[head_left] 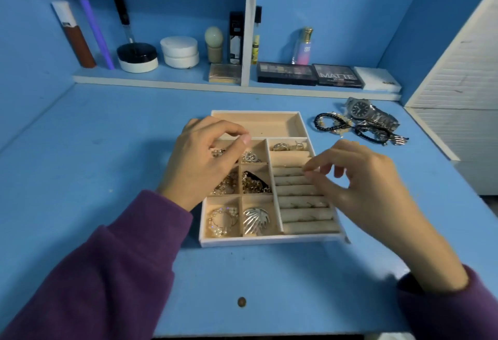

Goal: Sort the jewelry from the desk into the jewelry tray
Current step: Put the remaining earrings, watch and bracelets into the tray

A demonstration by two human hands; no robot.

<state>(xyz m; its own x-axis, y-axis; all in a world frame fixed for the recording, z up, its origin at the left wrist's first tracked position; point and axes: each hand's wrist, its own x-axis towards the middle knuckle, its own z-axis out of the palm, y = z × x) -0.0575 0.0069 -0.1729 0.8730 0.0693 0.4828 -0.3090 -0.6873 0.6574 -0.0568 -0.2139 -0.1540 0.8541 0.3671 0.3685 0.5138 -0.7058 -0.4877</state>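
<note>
Hovering over the jewelry tray (269,241), L hand (204,156) at 10 o'clock & R hand (358,180) at 3, above the ring rolls (304,214), are pinching fingertips together, prob. seating small pieces; can't tell what's gripped.

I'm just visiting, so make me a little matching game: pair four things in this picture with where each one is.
1 wristwatch
2 silver fan brooch
3 all-white jar
4 right hand

A on the shelf
B over the ring rolls
C on the desk, right of the tray
D in a front tray compartment

Pairs: 1-C, 2-D, 3-A, 4-B
</note>
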